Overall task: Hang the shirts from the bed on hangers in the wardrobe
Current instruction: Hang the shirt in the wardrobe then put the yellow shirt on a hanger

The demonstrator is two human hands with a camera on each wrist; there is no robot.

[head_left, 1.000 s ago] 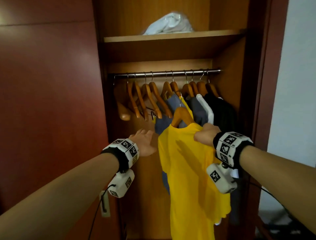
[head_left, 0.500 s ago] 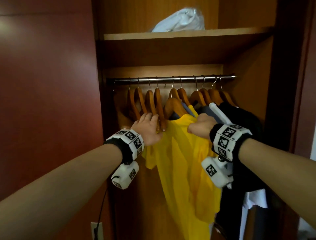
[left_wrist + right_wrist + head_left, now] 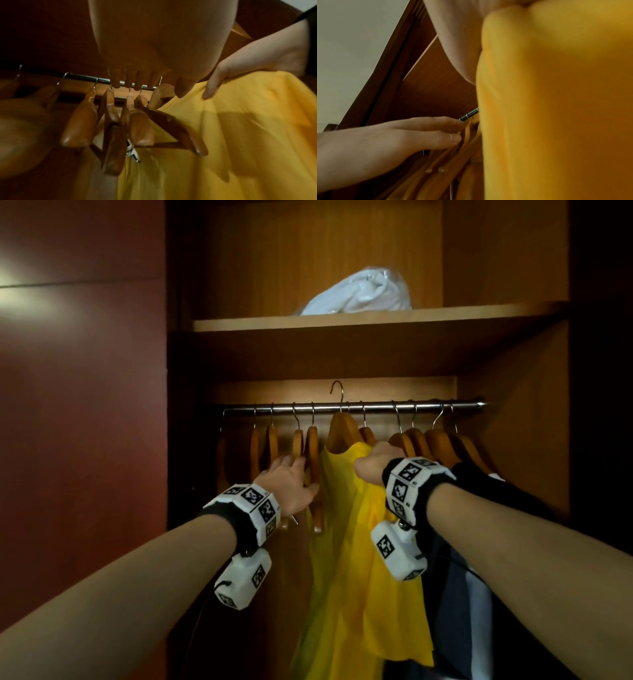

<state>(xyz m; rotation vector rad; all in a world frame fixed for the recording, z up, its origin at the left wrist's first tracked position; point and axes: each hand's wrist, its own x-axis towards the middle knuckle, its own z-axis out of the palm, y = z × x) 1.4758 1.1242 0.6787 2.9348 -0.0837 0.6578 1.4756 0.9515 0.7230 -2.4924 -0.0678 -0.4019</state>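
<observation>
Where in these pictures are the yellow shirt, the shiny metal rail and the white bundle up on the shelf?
Yellow shirt (image 3: 356, 570): head view, mid front panel.
Shiny metal rail (image 3: 376, 405): head view, bare stretch between hooks.
White bundle (image 3: 359, 294): head view, its middle.

No readable text — only coded wristband markers (image 3: 407, 472).

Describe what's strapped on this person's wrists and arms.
Both forearms are bare, no sleeves. Each wrist wears a black band ringed with white blocks printed with black square markers. Beneath each hangs a white camera pod with similar markers; a dark cable trails from the left pod.
</observation>
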